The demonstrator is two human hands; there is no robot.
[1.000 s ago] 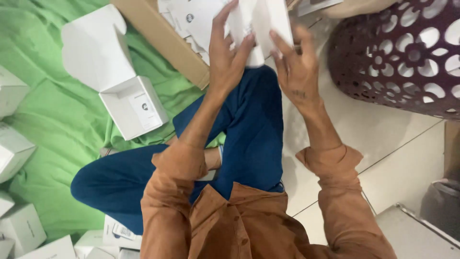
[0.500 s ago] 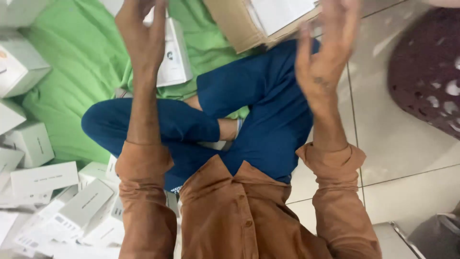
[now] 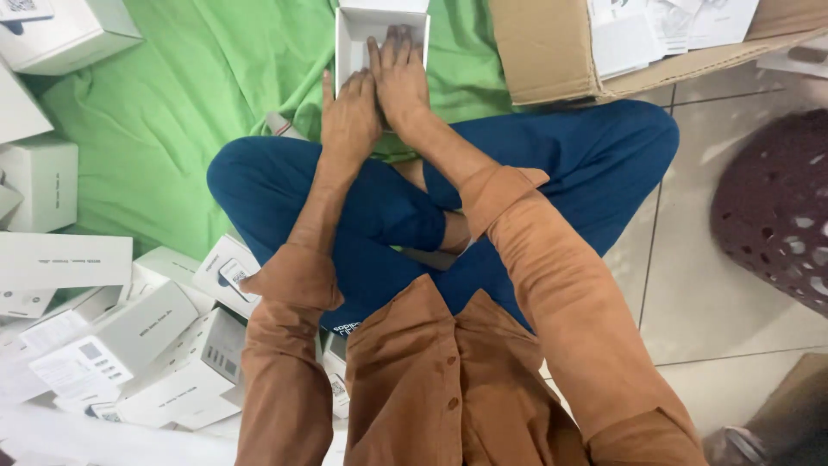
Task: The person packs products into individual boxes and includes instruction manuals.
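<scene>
Both hands, left hand [image 3: 349, 112] and right hand [image 3: 398, 73], press flat and open-fingered on a small white box [image 3: 379, 39] lying on the green cloth [image 3: 198, 103] before the knees; it looks light, thin-walled card, easily crushed, best held by its sides.

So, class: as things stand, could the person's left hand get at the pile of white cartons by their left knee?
Probably yes: the left hand rests at the open white box, and nothing blocks the pile of white cartons.
</scene>
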